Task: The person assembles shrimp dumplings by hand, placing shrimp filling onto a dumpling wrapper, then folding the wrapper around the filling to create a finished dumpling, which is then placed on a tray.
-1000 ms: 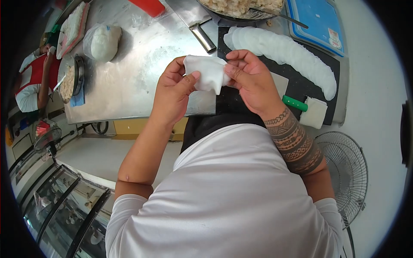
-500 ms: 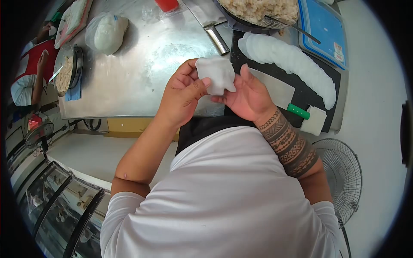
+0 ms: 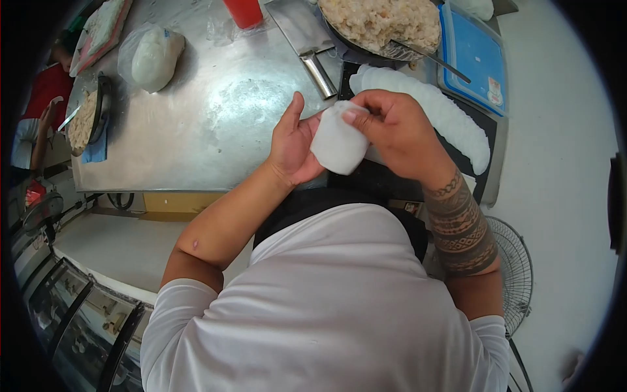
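White sheet (image 3: 341, 140), thin & roundish, is up off the counter (image 3: 209, 144), in front of the wearer's torso, btwn both hands. R hand (image 3: 400, 134) pinches its top edge, thumb on the near face, fingertips mostly hidden behind. L hand (image 3: 294, 149) is spread, palm up, thumb out wide, not gripping; sheet overlaps its fingers, so can't tell exact contact there.

Handling (my guess): v. light, soft, floppy, prob. a bit damp/clingy, tears easily. Best hold = gentle pinch at the rim w/ a flat palm under; no hard tugging mid-sheet.

Around: row of overlapping white rounds (image 3: 428, 108) on the black board (image 3: 388, 187), just beyond R hand; R hand & forearm block part of the board. Beyond that, pan of chunky pale mix (image 3: 379, 23) w/ a metal utensil (image 3: 441, 64) sticking out over the blue-lidded box (image 3: 477, 62). Cleaver (image 3: 318, 75) lies near the board, handle toward the hands, approx. Bagged white lump (image 3: 153, 60) well off to the L.
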`<state>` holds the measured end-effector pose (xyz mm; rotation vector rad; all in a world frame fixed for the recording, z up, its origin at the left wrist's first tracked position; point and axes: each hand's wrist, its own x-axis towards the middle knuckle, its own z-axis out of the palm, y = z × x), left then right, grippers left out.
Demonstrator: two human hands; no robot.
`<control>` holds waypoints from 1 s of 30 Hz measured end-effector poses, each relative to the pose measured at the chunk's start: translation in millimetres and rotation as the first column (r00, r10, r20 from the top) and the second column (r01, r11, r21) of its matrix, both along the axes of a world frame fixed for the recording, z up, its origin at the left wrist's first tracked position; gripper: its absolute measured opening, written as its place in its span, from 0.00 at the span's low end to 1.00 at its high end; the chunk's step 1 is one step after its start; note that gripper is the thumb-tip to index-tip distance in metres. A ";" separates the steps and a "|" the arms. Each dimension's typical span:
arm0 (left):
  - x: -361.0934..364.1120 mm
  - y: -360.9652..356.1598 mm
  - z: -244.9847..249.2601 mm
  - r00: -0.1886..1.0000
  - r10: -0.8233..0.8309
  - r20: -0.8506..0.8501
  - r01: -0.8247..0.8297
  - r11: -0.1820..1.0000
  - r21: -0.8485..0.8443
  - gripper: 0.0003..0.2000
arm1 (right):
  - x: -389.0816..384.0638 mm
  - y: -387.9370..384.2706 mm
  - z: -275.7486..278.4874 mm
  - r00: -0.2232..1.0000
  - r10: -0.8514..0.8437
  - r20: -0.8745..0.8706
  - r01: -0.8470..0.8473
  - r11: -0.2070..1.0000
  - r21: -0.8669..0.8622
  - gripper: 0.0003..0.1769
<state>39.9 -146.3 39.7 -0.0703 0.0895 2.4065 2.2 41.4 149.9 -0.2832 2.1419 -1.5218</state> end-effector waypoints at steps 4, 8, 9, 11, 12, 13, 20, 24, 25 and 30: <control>-12.7 21.7 28.1 0.994 0.044 -0.101 -0.090 0.848 -0.522 0.21 | -17.7 23.8 -8.3 0.990 0.003 -0.143 0.044 0.945 0.325 0.16; -20.8 28.4 22.3 0.996 0.091 -0.016 -0.081 0.777 -0.624 0.17 | -21.6 34.7 -18.6 0.990 -0.026 -0.140 0.070 0.946 0.316 0.15; -21.9 28.6 22.2 0.996 0.090 -0.016 -0.080 0.775 -0.627 0.17 | -21.6 36.6 -22.8 0.990 -0.028 -0.140 0.071 0.947 0.313 0.15; -25.5 29.5 22.4 0.990 0.139 -0.022 -0.117 0.728 -0.675 0.18 | -23.4 41.7 -33.2 0.983 -0.067 -0.169 0.114 0.951 0.286 0.16; -26.8 31.7 21.8 0.990 0.136 -0.024 -0.116 0.725 -0.679 0.18 | -24.9 44.2 -35.9 0.983 -0.070 -0.170 0.117 0.953 0.281 0.16; -26.8 34.0 20.7 0.982 0.160 -0.097 -0.181 0.682 -0.708 0.18 | -26.0 46.6 -38.0 0.995 -0.086 -0.060 0.098 0.966 0.238 0.17; -53.2 -2.9 43.3 0.228 -0.764 -0.604 -0.954 -0.051 -0.296 0.29 | -64.8 84.6 -53.1 0.804 0.014 -0.595 0.252 0.898 0.361 0.30; -91.7 -27.1 82.0 0.103 -0.801 -0.590 -0.994 -0.110 -0.024 0.29 | -111.9 116.4 -69.5 0.696 0.322 -0.642 0.404 0.562 0.721 0.18; -103.8 -31.9 92.4 0.087 -0.777 -0.624 -0.988 -0.149 0.047 0.28 | -116.4 120.9 -70.0 0.695 0.314 -0.647 0.409 0.567 0.714 0.18; -123.5 -37.9 89.4 0.737 0.089 -0.670 -0.675 0.073 -0.734 0.17 | -117.1 135.3 -48.6 0.791 0.373 -0.485 0.321 0.422 0.848 0.14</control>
